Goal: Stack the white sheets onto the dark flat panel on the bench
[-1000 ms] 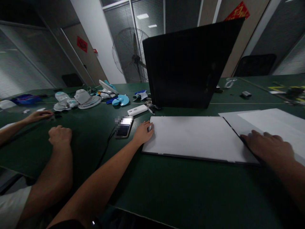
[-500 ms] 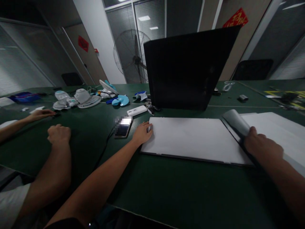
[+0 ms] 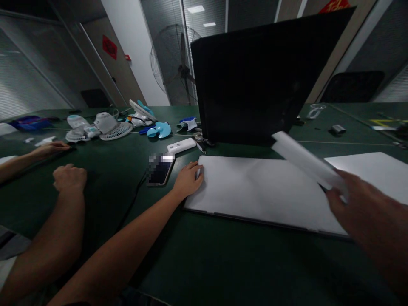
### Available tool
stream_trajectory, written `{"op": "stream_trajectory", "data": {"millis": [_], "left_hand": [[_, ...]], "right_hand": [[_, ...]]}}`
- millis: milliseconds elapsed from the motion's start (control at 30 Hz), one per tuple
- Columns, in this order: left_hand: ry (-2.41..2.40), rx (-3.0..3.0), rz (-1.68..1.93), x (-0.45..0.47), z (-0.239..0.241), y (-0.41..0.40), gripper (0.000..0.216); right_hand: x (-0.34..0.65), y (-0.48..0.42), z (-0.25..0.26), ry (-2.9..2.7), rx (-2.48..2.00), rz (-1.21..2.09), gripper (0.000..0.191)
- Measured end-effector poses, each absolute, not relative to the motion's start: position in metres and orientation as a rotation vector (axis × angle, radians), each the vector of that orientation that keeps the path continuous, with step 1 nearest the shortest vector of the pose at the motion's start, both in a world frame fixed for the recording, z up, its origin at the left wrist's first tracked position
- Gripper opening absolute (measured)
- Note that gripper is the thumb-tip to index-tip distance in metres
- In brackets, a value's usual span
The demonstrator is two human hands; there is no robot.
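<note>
A long flat white panel (image 3: 248, 182) with a thin dark edge lies on the green table in front of me. My left hand (image 3: 188, 179) grips its left end, fingers over the edge and the thumb partly hidden. In my right hand (image 3: 366, 208), slightly blurred, is a thin white sheet (image 3: 306, 159), pinched at its near part. The sheet is raised and curled over the panel's right part, its far end up in the air. Right of the panel, partly behind my right hand, lies another flat white sheet (image 3: 366, 170).
Behind the panel stands a large black screen-like board (image 3: 255, 85). A phone (image 3: 161, 170), a white power bank (image 3: 181, 145) and keys (image 3: 199, 138) lie to the left. Fan parts (image 3: 114, 127) sit farther back. Another person's arm (image 3: 68, 212) rests at the left.
My right hand has drawn the thin sheet up and leftward over the panel, so its curled end stands higher. My left hand stays at the panel's left end.
</note>
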State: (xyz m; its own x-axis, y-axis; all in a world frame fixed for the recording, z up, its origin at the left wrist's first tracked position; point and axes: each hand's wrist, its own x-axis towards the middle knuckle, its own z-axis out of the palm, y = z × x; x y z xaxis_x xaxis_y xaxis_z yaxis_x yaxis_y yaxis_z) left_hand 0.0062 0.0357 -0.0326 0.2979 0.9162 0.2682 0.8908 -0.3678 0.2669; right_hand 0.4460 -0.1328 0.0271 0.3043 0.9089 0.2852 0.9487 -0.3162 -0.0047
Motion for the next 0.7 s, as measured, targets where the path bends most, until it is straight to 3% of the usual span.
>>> {"op": "stream_trajectory", "data": {"millis": [133, 233, 433, 533, 700], "left_hand": [[1.709, 2.469, 0.587, 0.007, -0.031, 0.037, 0.044], [1.663, 2.464, 0.609, 0.006, -0.031, 0.039, 0.055], [1.606, 2.473, 0.582, 0.003, -0.032, 0.041, 0.058], [1.637, 2.468, 0.562, 0.002, -0.033, 0.042, 0.064], [1.668, 2.461, 0.522, 0.000, -0.036, 0.043, 0.056]], "right_hand": [[0.374, -0.136, 0.007, -2.222, -1.721, -0.383, 0.067], [0.351, -0.130, -0.017, -2.423, -1.459, -0.344, 0.062], [0.334, -0.121, -0.029, -2.449, -1.439, -0.356, 0.043], [0.326, -0.121, -0.028, -2.471, -1.409, -0.329, 0.042], [0.324, -0.115, -0.022, -2.518, -1.295, -0.208, 0.044]]}}
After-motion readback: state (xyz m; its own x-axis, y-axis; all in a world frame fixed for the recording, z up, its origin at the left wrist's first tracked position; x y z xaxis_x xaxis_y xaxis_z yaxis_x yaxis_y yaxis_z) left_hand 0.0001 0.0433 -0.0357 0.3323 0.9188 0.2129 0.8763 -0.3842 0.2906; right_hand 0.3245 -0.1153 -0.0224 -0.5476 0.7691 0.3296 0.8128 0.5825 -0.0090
